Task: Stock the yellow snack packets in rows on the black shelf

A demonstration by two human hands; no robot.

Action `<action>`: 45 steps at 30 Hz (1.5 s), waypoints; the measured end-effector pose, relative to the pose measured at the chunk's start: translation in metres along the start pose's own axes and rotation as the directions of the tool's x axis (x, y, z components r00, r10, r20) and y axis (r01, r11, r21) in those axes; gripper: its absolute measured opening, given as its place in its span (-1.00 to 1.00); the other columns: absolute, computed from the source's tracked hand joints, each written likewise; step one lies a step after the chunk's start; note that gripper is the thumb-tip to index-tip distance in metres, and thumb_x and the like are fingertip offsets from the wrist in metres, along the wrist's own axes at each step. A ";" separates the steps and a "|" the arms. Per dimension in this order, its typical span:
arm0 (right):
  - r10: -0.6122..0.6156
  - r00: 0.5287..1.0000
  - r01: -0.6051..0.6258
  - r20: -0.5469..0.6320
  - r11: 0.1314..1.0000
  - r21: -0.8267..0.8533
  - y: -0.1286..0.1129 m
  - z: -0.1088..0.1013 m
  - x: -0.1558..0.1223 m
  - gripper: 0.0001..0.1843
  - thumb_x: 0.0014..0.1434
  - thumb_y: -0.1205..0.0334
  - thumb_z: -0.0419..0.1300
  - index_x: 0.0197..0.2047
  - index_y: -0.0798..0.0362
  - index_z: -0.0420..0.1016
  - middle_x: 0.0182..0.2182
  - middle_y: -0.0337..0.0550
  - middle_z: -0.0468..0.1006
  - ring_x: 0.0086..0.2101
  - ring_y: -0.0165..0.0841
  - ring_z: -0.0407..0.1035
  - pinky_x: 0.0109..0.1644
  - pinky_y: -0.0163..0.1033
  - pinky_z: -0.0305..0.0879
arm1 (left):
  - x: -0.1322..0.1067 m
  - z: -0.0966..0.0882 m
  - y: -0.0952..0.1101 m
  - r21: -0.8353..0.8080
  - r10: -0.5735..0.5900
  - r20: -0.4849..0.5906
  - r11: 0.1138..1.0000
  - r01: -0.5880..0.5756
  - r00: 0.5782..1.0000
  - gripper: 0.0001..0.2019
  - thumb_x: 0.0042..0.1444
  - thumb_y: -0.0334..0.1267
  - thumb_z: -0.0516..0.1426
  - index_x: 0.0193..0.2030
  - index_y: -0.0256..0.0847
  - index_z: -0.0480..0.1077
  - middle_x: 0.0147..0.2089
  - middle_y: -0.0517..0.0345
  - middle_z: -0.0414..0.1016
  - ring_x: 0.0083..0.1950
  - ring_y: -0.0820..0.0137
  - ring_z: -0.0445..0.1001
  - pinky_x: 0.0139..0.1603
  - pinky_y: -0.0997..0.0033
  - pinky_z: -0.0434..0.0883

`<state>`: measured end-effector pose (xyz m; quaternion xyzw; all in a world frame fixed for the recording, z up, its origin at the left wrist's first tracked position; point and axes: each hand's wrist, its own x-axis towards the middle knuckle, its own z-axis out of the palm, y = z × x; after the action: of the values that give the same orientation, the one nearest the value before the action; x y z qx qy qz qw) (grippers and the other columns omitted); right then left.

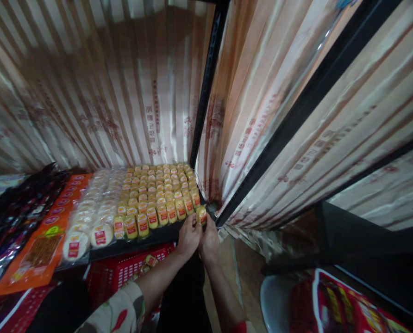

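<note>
A small yellow packaged snack cake [201, 214] with a red label stands upright between my two hands at the right front corner of the shelf. My left hand [189, 238] closes on its left side, and my right hand [209, 238] grips it from the right. Just left of my hands, rows of matching yellow snack cakes [162, 213] stand on the black shelf [137, 242]. Farther left lie two columns of round white cakes in clear wrap [102, 235].
An orange snack packet [46, 249] and dark shiny packets [22, 208] lie at the left. Below the shelf is a red basket [123, 270] with a few yellow packs. Black posts [248, 185] and pleated curtains [151, 92] stand behind. Another red container [317, 296] sits lower right.
</note>
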<state>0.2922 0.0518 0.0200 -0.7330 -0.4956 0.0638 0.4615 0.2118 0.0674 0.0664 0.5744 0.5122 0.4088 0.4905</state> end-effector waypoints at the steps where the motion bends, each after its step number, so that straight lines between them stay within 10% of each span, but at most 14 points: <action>1: 0.014 1.000 -0.014 0.001 1.000 0.007 -0.001 0.001 0.003 -0.44 0.14 0.17 -0.11 0.16 0.25 0.25 0.03 0.20 0.42 0.03 -0.16 0.30 0.09 -0.02 0.23 | 0.002 0.000 0.001 0.003 0.001 -0.006 1.000 -0.001 1.000 -0.70 0.06 -0.36 0.06 -0.04 -0.14 0.36 0.00 0.07 0.50 0.05 0.32 0.44 0.14 0.25 0.35; 45: -0.033 0.999 0.031 0.031 0.998 0.055 0.011 0.024 0.037 -0.43 0.16 0.14 -0.09 0.19 0.22 0.24 0.04 0.14 0.42 0.03 -0.17 0.28 0.12 -0.01 0.20 | 0.022 0.005 -0.016 0.121 0.001 -0.015 0.993 0.001 1.000 -0.68 0.05 -0.40 0.04 -0.04 -0.17 0.42 0.09 0.02 0.46 0.13 0.27 0.39 0.24 0.20 0.25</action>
<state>0.3055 0.0949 0.0117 -0.7109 -0.5129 0.0817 0.4742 0.2166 0.0888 0.0490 0.6000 0.5396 0.3813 0.4511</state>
